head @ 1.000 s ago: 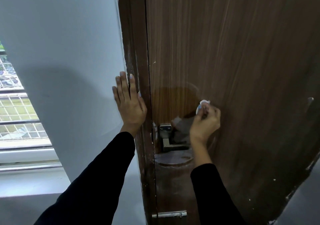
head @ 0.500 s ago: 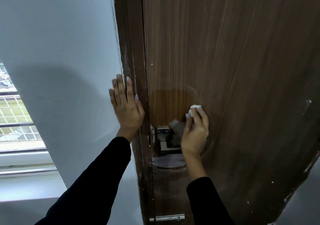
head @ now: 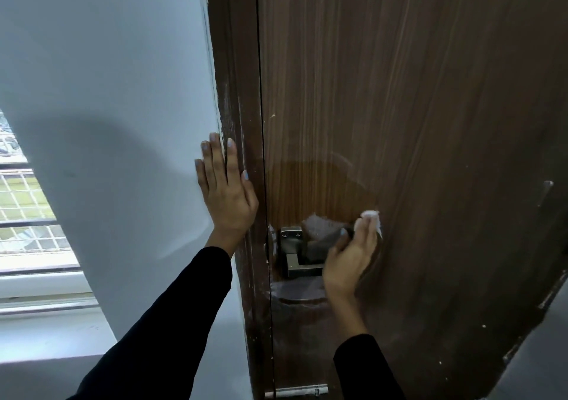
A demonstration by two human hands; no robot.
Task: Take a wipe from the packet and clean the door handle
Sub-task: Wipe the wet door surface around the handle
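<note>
A square metal door handle [head: 292,253] sits low on the brown wooden door [head: 415,107], near its left edge. My right hand [head: 352,255] holds a small white wipe [head: 370,216] and presses it against the door just right of the handle; the lever's outer end is hidden behind this hand. A darker wet patch arcs over the wood above the handle. My left hand [head: 226,187] lies flat with straight fingers on the white wall [head: 107,92] beside the door frame [head: 236,107]. The wipe packet is not in view.
A window with a metal grille [head: 21,203] and a white sill lies at the far left. A small metal bolt [head: 296,392] sits at the door's lower edge. A hook [head: 547,190] sticks out on the door at the far right.
My right hand has slid with the wipe down and to the right of the handle. The left hand has stayed flat on the wall.
</note>
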